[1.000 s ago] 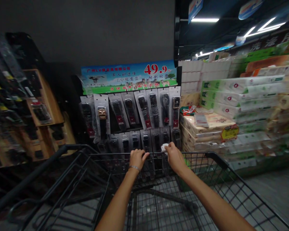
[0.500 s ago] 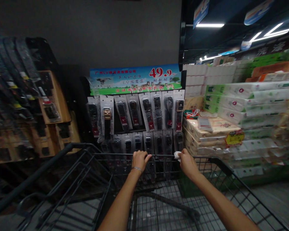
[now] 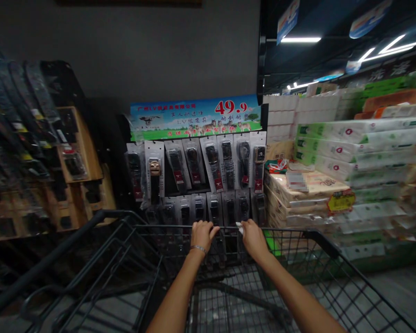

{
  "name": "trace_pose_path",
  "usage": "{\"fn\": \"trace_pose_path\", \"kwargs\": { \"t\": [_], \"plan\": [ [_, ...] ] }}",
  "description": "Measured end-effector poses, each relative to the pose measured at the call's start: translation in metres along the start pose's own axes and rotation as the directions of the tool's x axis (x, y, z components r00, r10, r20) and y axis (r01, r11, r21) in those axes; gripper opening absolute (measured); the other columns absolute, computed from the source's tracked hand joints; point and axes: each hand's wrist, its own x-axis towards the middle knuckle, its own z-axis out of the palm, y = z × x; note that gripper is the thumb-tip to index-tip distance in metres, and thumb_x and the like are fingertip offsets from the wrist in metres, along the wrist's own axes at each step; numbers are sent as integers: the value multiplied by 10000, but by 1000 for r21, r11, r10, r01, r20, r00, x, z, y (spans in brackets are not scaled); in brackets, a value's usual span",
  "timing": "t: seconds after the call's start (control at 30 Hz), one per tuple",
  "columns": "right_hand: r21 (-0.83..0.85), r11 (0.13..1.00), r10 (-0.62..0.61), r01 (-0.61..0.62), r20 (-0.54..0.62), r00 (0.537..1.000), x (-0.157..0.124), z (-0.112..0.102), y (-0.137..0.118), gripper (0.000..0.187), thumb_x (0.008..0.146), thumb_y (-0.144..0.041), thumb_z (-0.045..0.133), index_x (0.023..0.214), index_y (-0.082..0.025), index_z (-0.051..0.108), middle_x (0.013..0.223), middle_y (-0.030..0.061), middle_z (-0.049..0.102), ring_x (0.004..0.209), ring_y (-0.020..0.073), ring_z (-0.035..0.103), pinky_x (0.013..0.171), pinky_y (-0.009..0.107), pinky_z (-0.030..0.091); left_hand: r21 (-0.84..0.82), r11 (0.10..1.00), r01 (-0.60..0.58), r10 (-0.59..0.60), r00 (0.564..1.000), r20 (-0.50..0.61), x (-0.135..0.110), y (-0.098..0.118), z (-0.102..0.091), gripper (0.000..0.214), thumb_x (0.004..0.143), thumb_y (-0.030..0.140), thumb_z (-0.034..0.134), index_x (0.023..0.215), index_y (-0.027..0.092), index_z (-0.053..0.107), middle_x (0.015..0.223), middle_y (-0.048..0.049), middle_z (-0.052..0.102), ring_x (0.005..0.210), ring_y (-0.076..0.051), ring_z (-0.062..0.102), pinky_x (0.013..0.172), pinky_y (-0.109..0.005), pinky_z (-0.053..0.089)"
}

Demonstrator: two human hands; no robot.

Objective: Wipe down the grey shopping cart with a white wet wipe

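Ahead of me is a dark wire shopping cart (image 3: 319, 231). My left hand (image 3: 201, 235) is closed over the cart's rim bar near its middle, with a bracelet on the wrist. Just to its right, my right hand (image 3: 254, 237) is closed at the same bar, pinching a small crumpled white piece, perhaps tissue or paper (image 3: 240, 227). Whether the right fingers also wrap the bar is hard to see. Beyond the bar hang packaged belts (image 3: 213, 162) in rows, below a blue and green sign (image 3: 194, 118) reading 49.9.
More belts hang on a rack (image 3: 78, 143) with wooden boards at the left. On the right stand stacked tissue packs (image 3: 353, 138) in green and white. Nearer is a beige pack stack (image 3: 312, 185) with a yellow tag (image 3: 341, 201). A dark wall (image 3: 169, 51) rises behind the sign.
My right hand has slid left along the bar with the white piece, closer to my left hand. The left hand keeps its place on the bar. The view has shifted slightly.
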Motion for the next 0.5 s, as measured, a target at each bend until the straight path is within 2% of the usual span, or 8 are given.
{"fn": "trace_pose_path", "kwargs": {
  "t": [0.17,0.23,0.27,0.33,0.4,0.47,0.5],
  "plan": [
    [233,968,-88,94,-37,995,-1,18,-21,378,859,-50,336,1097,-110,623,1033,149,662,976,185,620,828,255,435,2,1000,5,-5,1000,13,0,0,-1,320,900,426,435,751,203,609,753,-44,637,806,-199,527,725,-318,291],
    [402,911,-68,93,-76,995,0,24,-24,349,832,-62,371,1064,-123,624,1030,136,671,941,181,633,797,257,460,1,1000,0,0,1000,17,0,1,-3,308,901,411,439,751,202,609,762,-47,639,808,-200,528,722,-316,291],
    [507,860,-20,61,-85,996,2,26,-24,315,820,-86,393,1032,-131,622,980,123,685,869,179,649,740,258,482,4,1000,-1,1,1000,16,0,1,-4,302,900,404,443,748,203,608,764,-46,639,809,-200,528,722,-315,292],
    [735,677,115,-40,-52,992,4,26,-19,229,790,-162,451,965,-141,596,767,68,693,629,165,641,555,251,489,17,1000,-2,2,1000,13,-1,1,-5,293,899,397,447,742,208,607,765,-42,638,810,-198,529,726,-314,295],
    [906,400,214,-136,52,976,5,23,-12,199,730,-233,534,910,-152,559,575,-5,630,438,138,556,407,223,422,29,1000,-5,4,1000,11,-1,1,-5,294,901,400,442,748,211,607,763,-39,635,808,-195,532,727,-315,298],
    [971,134,212,-196,165,963,3,17,-5,257,648,-270,623,866,-157,549,542,-22,608,410,122,527,375,201,383,33,999,-7,6,1000,10,0,1,-5,304,902,406,435,752,206,607,761,-40,634,802,-195,534,722,-317,298],
    [976,28,185,-218,209,960,0,14,-2,281,612,-274,657,846,-155,556,573,-9,622,435,118,537,384,195,382,33,999,-6,6,1000,11,0,1,-5,308,902,408,433,751,203,607,761,-42,634,799,-197,533,720,-319,299]
  ]
}}
